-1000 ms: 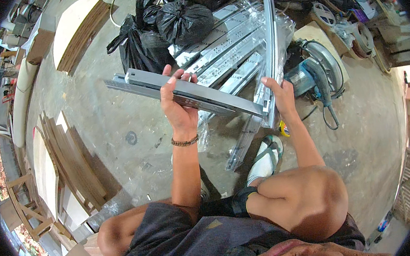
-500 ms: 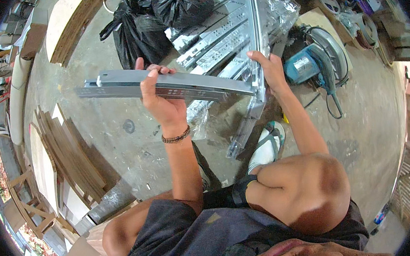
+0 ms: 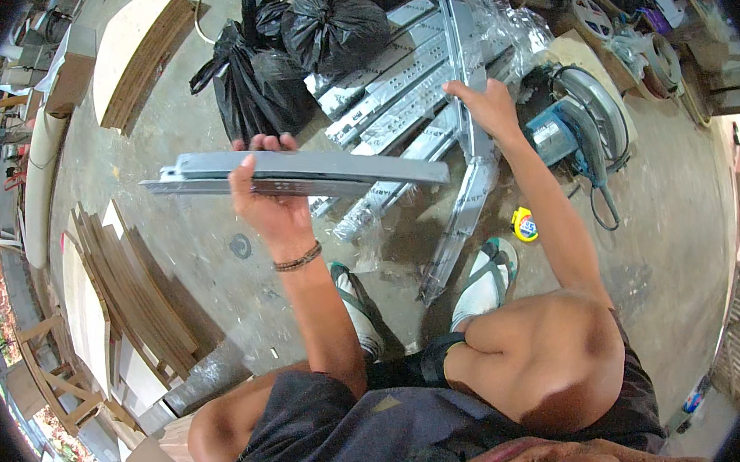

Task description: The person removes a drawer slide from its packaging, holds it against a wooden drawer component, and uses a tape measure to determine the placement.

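Fingers (image 3: 243,176) of left hand (image 3: 273,213) wrapped round grey drawer slide (image 3: 338,163), held near-level above concrete floor (image 3: 177,133); those of right hand (image 3: 496,116) part-curled at silver slide (image 3: 453,30) over plastic-wrapped slides (image 3: 394,101), firmness can't be told. Best to grip near middle, hold metal ends apart, avoid snagging loose plastic (image 3: 505,10).

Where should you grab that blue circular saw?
Probably by the narrow blue handle of the circular saw, reaching from the near side: the handle's end points roughly toward the person, while the round metal guard curves around the far right.
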The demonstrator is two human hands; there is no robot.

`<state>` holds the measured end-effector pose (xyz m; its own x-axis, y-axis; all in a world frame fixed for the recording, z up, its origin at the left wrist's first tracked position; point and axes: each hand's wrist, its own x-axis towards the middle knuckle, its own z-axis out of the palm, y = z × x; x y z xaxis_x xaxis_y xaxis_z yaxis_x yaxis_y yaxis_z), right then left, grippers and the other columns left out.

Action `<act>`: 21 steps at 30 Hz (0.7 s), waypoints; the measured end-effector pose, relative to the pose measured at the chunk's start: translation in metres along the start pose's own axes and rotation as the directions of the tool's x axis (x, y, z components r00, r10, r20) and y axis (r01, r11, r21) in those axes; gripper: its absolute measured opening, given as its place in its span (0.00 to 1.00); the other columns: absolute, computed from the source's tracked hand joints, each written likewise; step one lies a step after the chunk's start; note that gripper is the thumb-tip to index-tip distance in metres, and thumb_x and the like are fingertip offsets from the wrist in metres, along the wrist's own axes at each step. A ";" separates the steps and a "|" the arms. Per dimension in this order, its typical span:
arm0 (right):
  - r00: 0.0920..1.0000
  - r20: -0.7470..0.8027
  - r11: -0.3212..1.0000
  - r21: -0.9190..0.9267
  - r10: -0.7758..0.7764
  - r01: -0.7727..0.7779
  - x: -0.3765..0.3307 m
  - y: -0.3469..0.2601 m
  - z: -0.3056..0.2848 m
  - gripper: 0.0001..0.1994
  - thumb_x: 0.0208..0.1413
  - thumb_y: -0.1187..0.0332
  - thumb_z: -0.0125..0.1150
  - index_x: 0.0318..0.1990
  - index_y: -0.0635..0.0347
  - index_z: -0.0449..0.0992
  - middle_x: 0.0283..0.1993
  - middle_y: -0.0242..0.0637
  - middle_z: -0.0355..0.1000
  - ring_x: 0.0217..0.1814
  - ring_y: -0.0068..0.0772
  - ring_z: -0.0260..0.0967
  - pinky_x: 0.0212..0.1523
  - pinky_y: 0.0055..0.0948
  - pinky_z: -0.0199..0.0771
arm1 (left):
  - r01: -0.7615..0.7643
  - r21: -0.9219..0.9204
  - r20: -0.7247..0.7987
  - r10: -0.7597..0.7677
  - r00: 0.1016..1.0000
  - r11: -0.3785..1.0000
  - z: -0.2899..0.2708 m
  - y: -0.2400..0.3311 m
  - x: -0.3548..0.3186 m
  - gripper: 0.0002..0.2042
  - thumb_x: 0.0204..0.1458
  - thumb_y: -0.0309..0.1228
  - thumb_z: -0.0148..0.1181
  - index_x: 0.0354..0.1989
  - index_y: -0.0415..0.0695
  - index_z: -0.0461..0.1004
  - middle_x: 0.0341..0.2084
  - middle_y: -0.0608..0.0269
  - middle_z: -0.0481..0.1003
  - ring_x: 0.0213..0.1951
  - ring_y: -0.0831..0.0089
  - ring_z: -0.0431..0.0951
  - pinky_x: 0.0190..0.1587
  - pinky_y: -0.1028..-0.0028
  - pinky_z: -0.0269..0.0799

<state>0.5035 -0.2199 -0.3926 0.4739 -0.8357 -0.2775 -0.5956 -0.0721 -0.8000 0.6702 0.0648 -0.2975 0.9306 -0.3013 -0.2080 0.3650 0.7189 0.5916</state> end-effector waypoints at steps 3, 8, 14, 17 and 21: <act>0.996 -0.042 0.946 -0.317 -0.084 0.067 0.010 -0.015 -0.008 0.41 0.45 0.41 0.67 0.52 0.74 0.72 0.53 0.63 0.72 0.57 0.59 0.72 0.58 0.47 0.71 | 0.129 -0.006 0.038 -0.128 0.991 0.992 -0.003 -0.022 -0.006 0.21 0.49 0.28 0.62 0.51 0.41 0.65 0.47 0.50 0.73 0.54 0.57 0.75 0.64 0.44 0.67; 0.787 -0.085 0.751 -0.379 -0.610 0.541 -0.030 -0.036 0.015 0.31 0.53 0.46 0.66 0.52 0.66 0.74 0.50 0.54 0.71 0.53 0.58 0.73 0.55 0.48 0.72 | 0.291 0.125 0.145 -0.307 0.940 0.949 -0.007 -0.039 -0.020 0.26 0.49 0.29 0.60 0.58 0.41 0.62 0.52 0.49 0.71 0.61 0.56 0.70 0.65 0.42 0.65; 0.756 0.601 0.907 0.419 -0.258 -0.023 -0.129 -0.044 0.014 0.45 0.45 0.48 0.76 0.64 0.69 0.63 0.53 0.43 0.72 0.55 0.36 0.70 0.57 0.34 0.69 | 0.412 0.587 0.203 -0.619 0.759 0.697 0.026 -0.093 -0.023 0.38 0.48 0.35 0.63 0.69 0.40 0.56 0.58 0.52 0.69 0.61 0.65 0.68 0.61 0.65 0.67; 0.913 0.342 0.912 0.404 -0.223 0.072 -0.135 -0.020 0.030 0.40 0.41 0.55 0.76 0.60 0.68 0.66 0.49 0.42 0.74 0.51 0.39 0.72 0.54 0.36 0.70 | 0.040 0.808 0.217 -0.360 0.908 0.587 0.034 -0.112 -0.013 0.41 0.55 0.44 0.66 0.71 0.37 0.52 0.51 0.59 0.69 0.54 0.71 0.69 0.57 0.70 0.67; 0.968 0.180 0.959 0.251 -0.177 0.129 -0.141 0.000 0.023 0.36 0.39 0.58 0.74 0.56 0.66 0.68 0.46 0.46 0.76 0.49 0.47 0.75 0.52 0.39 0.72 | -0.474 0.797 0.439 0.179 0.880 0.376 0.053 -0.098 0.100 0.21 0.57 0.41 0.67 0.50 0.35 0.75 0.41 0.60 0.78 0.42 0.74 0.77 0.46 0.72 0.73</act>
<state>0.4514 -0.0900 -0.3661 0.6806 -0.6980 -0.2227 -0.3479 -0.0403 -0.9367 0.7256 -0.0689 -0.3349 0.8719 -0.4119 0.2649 -0.3267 -0.0863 0.9412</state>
